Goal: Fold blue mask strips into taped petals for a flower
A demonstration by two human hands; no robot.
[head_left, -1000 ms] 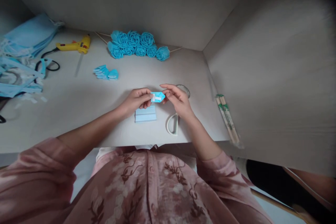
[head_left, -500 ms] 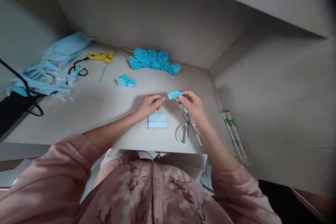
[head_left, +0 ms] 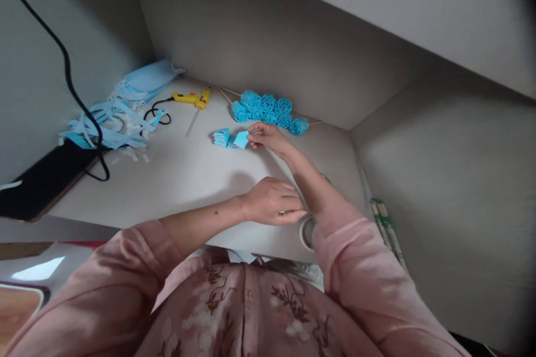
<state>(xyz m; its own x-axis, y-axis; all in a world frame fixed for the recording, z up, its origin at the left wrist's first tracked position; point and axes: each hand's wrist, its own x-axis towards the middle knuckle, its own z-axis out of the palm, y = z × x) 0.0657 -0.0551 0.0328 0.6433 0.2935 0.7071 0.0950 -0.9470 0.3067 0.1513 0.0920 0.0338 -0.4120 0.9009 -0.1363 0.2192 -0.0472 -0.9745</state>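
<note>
Between the thumb and fingertips of my right hand (head_left: 268,138) is a small bright-blue cut piece of fabric (head_left: 242,139). It is held just right of a small pile of blue folded pieces (head_left: 221,138), very near or touching it. My left hand (head_left: 274,201) is lower on the table, its back up and fingers curled toward the right; what they hold, if anything, is hidden. One white handle loop of the scissors (head_left: 307,233) shows beside those fingers. My right sleeve and forearm cover most of the scissors.
Blue fabric roses (head_left: 268,109) on sticks lie along the back wall. A yellow glue gun (head_left: 192,99) with a black cord is left of them. Face masks (head_left: 146,82) and cut strips (head_left: 104,122) are piled at the left. Wrapped sticks (head_left: 388,228) lie along the right wall.
My right hand has carried the blue piece forward and left to the pile. My left hand has moved right, and the pale folded mask piece no longer shows. The view has shifted.
</note>
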